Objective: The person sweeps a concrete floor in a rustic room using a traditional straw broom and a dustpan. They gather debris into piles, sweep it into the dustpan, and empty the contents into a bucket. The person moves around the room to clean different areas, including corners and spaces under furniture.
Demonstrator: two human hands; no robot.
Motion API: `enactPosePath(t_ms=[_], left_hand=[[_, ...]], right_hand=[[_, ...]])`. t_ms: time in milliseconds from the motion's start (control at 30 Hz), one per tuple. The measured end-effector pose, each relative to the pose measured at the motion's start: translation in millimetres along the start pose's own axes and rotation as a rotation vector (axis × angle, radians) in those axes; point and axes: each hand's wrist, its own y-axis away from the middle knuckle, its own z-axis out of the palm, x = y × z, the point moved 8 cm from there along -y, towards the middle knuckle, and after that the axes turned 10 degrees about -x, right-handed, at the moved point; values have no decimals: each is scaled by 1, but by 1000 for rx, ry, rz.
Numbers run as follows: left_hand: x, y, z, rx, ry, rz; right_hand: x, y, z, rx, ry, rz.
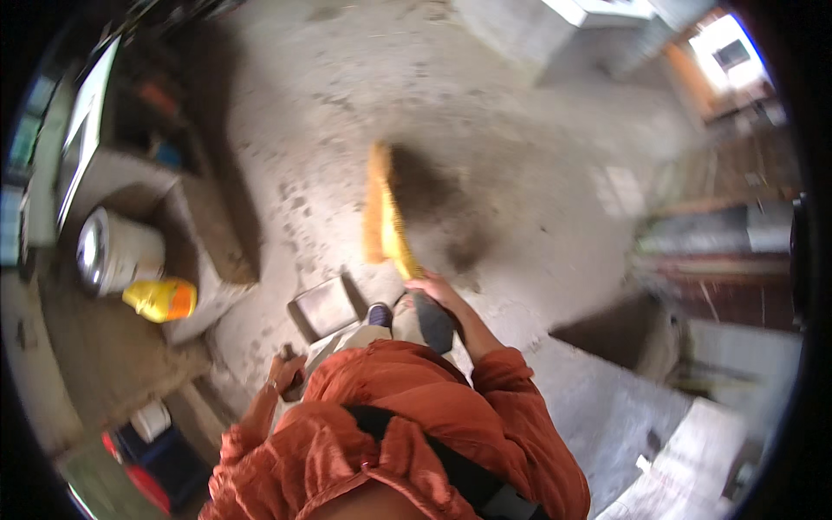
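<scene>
My right hand (434, 289) is closed around the narrow end of a yellow broom (385, 214). Its wide, blurred head points away from me over the dusty concrete floor; whether it touches the floor is unclear. Below that wrist hangs a dark grey thing (434, 324) I cannot make out. At my left side, my left hand (286, 374) is curled around a small brownish, handle-like object (286, 352), mostly hidden by the fingers. Just ahead of it, a shallow, square dustpan-like tray (325, 308) lies on the floor beside my dark shoe (379, 316). Whether the object and tray join is unclear.
A concrete ledge (218, 240) runs along the left, with a white bucket (130, 252) and a yellow plastic jug (162, 299) by it. A dark blue and red object (156, 461) sits lower left. Stacked boards (715, 270) stand right, and a pale block (526, 32) beyond.
</scene>
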Motion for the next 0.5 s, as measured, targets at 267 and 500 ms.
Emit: enactPosePath(t_ms=[267,500], left_hand=[[-83,14,-22,-185,249,-90],[-4,15,-48,-184,-270,43]], right_hand=[[28,118,-7,86,-301,-61],[61,206,-48,608,-509,-303]])
